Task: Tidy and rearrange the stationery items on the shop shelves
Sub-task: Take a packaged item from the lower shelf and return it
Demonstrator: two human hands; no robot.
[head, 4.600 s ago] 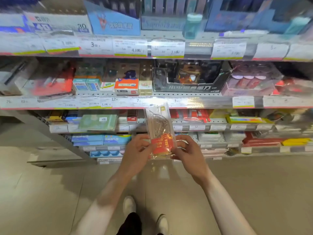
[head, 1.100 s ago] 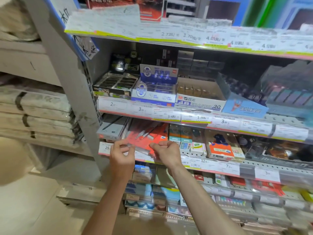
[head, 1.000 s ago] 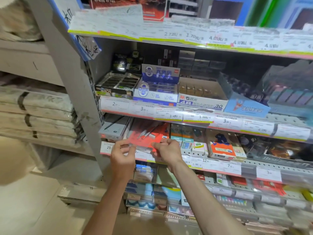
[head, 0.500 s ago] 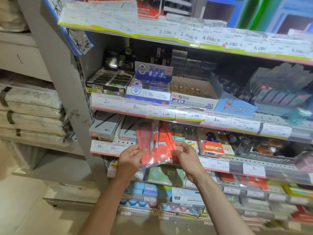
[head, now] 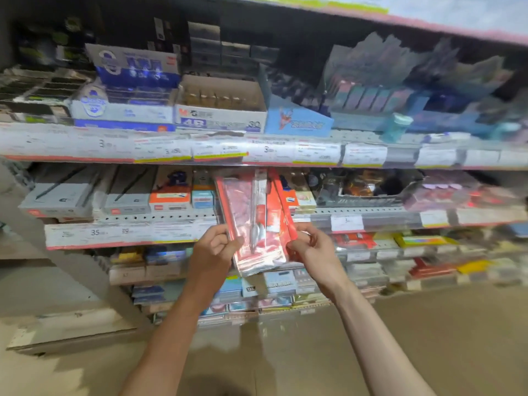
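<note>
A bunch of red packets in clear plastic sleeves [head: 257, 221] stands upright in front of the middle shelf [head: 371, 217]. My left hand [head: 213, 251] grips the bunch's left edge with curled fingers. My right hand [head: 313, 247] pinches its right edge. A metal tool shows through the front sleeve. The packets hide part of the small boxes behind them. The picture is blurred by head motion.
Grey flat boxes [head: 60, 195] and small orange and blue boxes [head: 171, 195] sit left of the packets. A black display tray [head: 368, 192] lies to the right. The shelf above holds an eraser carton [head: 220, 110] and blue boxes. Lower shelves carry several more packs.
Both hands pulled the red packets off the left part of the shelf, stood them upright and carried them to the right. The view has swung right and closer.
</note>
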